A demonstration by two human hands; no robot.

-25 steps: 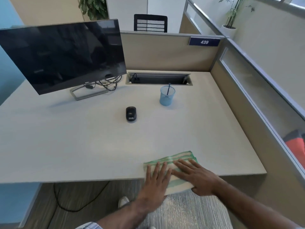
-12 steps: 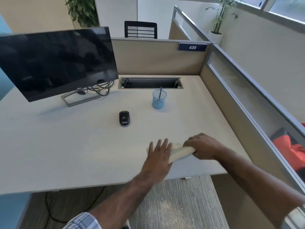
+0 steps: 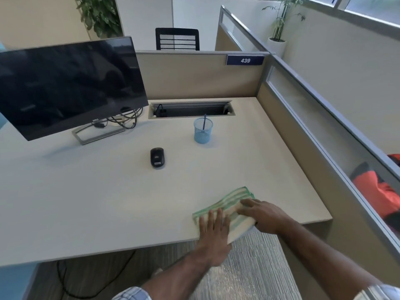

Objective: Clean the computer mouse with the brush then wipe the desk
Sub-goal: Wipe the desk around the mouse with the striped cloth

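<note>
The black computer mouse (image 3: 157, 157) lies alone mid-desk, untouched. Behind it to the right stands a blue mesh cup (image 3: 203, 132) with the brush's dark blue handle (image 3: 204, 121) sticking out. A white cloth with green stripes (image 3: 229, 199) lies folded at the front edge of the pale desk (image 3: 86, 202), its near part hanging over the edge. My left hand (image 3: 213, 231) rests flat on the cloth's left part, fingers spread. My right hand (image 3: 263, 215) covers the cloth's right side, fingers on top and thumb at its overhanging edge.
A dark monitor (image 3: 65, 87) on a metal stand occupies the back left, with tangled cables (image 3: 126, 119) beside it. A cable slot (image 3: 190, 109) is cut into the desk's back. Partition walls (image 3: 303, 118) close the back and right sides.
Half a second ago my right hand held the cloth bunched up farther onto the desk. Now the cloth lies flat at the front edge with both hands on it.
</note>
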